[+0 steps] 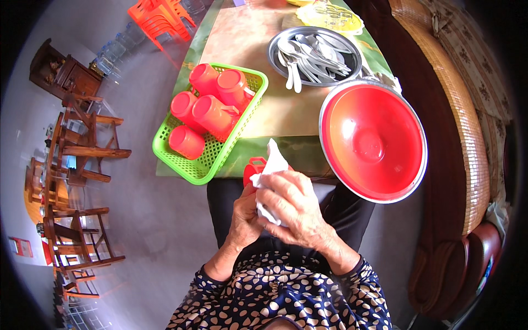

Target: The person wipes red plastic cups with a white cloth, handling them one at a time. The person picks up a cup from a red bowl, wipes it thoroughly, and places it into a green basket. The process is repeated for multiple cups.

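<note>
Above my lap, a red plastic mug (251,171) with a handle is in my left hand (243,221), mostly hidden by fingers and cloth. My right hand (294,204) is closed round a white cloth (275,159) pressed against the mug; one corner of the cloth sticks up. Just beyond, at the left near corner of the table, a green mesh basket (204,177) holds several upside-down or tilted red mugs (213,116). To the right, a large red basin (379,140) with a silvery rim overhangs the table's near edge.
A metal bowl (273,54) of spoons (313,58) stands behind the basin on the green-edged table (242,33). Farther back is a yellow tray (330,16) with glasses. Wooden chairs (88,148) and stacked orange stools (159,19) stand left; a wooden bench (467,137) runs along the right.
</note>
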Available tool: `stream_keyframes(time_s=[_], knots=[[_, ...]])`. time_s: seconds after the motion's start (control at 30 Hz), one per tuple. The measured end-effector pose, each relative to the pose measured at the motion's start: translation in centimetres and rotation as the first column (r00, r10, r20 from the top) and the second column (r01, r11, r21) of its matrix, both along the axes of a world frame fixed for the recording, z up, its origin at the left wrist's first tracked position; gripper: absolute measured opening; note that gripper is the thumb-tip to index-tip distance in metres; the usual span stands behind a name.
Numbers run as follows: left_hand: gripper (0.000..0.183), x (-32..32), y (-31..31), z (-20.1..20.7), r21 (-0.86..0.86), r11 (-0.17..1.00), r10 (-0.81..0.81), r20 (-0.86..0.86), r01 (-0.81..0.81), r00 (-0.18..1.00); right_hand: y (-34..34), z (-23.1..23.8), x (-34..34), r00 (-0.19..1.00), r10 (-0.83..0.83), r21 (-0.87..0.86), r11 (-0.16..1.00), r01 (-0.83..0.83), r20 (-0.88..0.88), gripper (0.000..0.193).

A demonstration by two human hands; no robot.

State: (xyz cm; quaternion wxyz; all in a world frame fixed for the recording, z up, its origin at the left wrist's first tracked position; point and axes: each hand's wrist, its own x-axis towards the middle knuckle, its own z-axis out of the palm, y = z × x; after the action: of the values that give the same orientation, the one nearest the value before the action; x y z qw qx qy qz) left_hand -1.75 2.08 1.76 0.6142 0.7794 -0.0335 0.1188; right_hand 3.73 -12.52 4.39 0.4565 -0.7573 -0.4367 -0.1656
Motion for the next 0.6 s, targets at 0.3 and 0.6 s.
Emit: stream_keyframes(time_s=[0.3, 0.6], knots=[[0.022, -0.1, -0.5, 1.0, 0.125, 0.992, -0.038, 0.078, 0.028, 0.996, -0.1, -1.2, 2.7, 0.914, 0.079, 0.33, 0.942, 0.062, -0.398, 0.032], [0.019, -0.4, -1.1, -0.9, -0.37, 0.924, 0.047, -0.156, -0.103, 0.987, 1.1, -3.1, 0.4, 0.738, 0.079, 0.456, 0.828, 0.325, -0.67, 0.037]])
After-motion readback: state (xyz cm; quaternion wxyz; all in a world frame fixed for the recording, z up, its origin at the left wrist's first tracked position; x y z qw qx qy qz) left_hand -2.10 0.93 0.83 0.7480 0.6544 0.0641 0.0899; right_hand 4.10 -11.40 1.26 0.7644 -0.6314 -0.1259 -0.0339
